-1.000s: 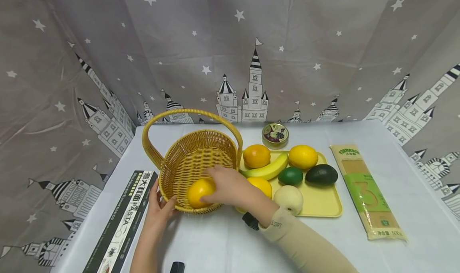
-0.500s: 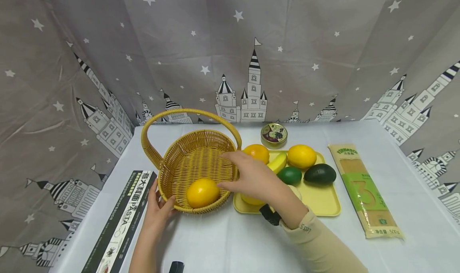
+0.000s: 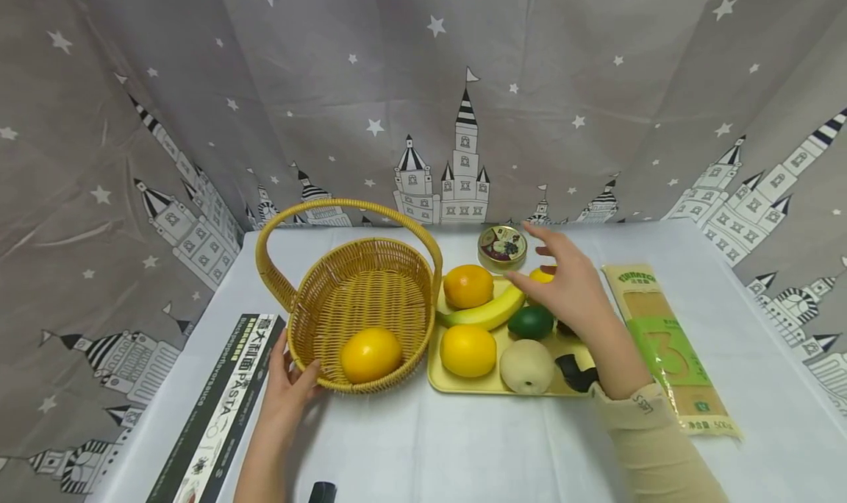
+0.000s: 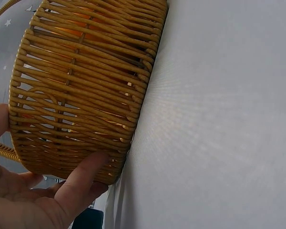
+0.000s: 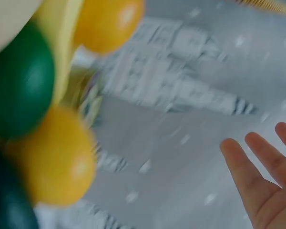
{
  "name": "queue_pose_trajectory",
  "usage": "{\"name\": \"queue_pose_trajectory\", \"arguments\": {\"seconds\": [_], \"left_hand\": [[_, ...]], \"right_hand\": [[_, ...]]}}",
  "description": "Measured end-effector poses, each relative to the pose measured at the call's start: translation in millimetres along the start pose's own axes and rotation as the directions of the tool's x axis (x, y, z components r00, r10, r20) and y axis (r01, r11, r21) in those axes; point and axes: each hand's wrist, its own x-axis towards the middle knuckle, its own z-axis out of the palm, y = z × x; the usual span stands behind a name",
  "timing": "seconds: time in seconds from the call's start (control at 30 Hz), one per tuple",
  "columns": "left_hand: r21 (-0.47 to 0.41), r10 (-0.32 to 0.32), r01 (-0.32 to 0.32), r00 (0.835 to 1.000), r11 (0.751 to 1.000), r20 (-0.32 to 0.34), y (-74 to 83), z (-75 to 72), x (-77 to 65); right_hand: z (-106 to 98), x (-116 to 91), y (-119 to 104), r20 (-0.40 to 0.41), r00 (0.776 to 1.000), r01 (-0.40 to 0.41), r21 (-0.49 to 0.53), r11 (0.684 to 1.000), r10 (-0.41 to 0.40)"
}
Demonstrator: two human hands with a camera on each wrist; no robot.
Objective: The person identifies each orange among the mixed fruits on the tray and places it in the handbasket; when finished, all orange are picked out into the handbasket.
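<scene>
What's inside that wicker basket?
One yellow-orange fruit lies inside the wicker basket, toward the side nearest the person, with woven floor showing behind it. The spot directly beneath the fruit is covered, so I can't see it.

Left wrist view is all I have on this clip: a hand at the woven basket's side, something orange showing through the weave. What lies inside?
Observer: In the head view, one yellow-orange fruit lies in the basket, close to the rim nearest the person.
Operator: Is anything being held outside my view?
Observer: No. In the head view, the right hand has its thumb and fingers apart and holds nothing.
</scene>
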Motion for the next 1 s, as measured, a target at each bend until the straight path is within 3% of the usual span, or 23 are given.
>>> {"name": "queue_pose_trajectory", "arguments": {"seconds": [0.2, 0.4, 0.53, 0.83, 1.0], "left_hand": [[0.007, -0.004, 0.004, 1.000, 1.000, -0.008, 1.4, -1.4, -1.4], [0.006, 0.003, -0.003, 1.000, 1.000, -0.009, 2.3, -1.2, -1.8], [0.006, 0.007, -0.007, 1.000, 1.000, -0.005, 1.9, -0.7, -1.8], [-0.004, 0.028, -0.028, 1.000, 1.000, 0.001, 0.1, 1.0, -0.7], [-0.007, 0.028, -0.028, 1.000, 1.000, 0.002, -0.2, 0.1, -0.6]], "right_hand": [[-10.1, 5.9, 48.1, -0.038, 0.992, -0.121, -0.051, 0.991, 0.119], [-7.6, 10.2, 80.2, 0.069, 0.971, -0.216, -0.154, 0.964, 0.228], [-1.0, 13.7, 97.2, 0.133, 0.956, -0.234, -0.202, 0.951, 0.263], [9.2, 14.2, 114.9, 0.210, 0.933, -0.258, -0.175, 0.950, 0.292], [10.4, 14.1, 114.9, 0.206, 0.941, -0.233, -0.181, 0.955, 0.269]]}}
